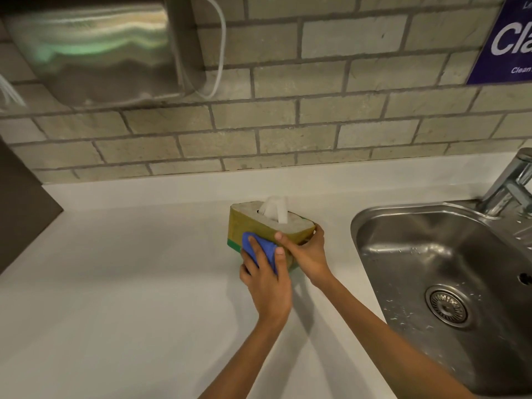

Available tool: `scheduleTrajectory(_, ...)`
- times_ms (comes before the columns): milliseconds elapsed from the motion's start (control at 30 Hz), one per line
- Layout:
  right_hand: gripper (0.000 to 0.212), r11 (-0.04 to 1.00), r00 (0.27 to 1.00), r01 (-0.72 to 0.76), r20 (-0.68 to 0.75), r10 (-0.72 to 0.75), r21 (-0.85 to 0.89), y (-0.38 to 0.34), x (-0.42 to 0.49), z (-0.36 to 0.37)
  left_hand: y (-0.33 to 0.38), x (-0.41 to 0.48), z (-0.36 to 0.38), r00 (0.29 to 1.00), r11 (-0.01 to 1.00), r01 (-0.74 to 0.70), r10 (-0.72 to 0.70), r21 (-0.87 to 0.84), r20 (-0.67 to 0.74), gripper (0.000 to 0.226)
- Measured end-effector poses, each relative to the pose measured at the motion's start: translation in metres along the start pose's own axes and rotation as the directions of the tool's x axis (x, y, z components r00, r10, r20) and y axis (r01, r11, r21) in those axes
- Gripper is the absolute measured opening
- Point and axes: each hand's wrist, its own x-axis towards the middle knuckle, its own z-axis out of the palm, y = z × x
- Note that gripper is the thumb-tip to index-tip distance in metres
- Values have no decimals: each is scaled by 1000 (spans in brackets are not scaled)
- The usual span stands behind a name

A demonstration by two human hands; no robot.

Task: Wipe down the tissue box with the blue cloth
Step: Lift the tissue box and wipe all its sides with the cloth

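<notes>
A yellow-green tissue box (253,226) with a white tissue sticking out of its top stands on the white counter (129,283), tilted a little. My left hand (266,280) presses a blue cloth (259,249) flat against the box's near side. My right hand (308,254) grips the box's right end, thumb on the near top edge and fingers wrapped behind. The cloth is partly covered by my left fingers.
A steel sink (449,283) with a drain lies to the right, its tap (512,182) at the back corner. A metal dispenser (95,50) hangs on the brick wall above left. A purple sign (509,38) is at top right.
</notes>
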Motion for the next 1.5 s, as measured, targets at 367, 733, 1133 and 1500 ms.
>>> scheduleTrajectory(367,61,999,998,44,52,-44,0,5,-34,8,-4,52,-39,951,907,302,-266,-293,157,71)
scheduleTrajectory(733,85,982,977,172,139,-160,-82,20,-79,27,-26,69,-50,887,782,456,-440,-425,140,45)
scheduleTrajectory(1133,87,974,968,185,196,-157,-134,35,-92,30,-19,56,-53,832,652,492,-547,-577,91,38)
scheduleTrajectory(1500,66,984,966,123,244,-88,-132,41,-103,16,-28,3,-76,749,321,614,-526,-721,403,34)
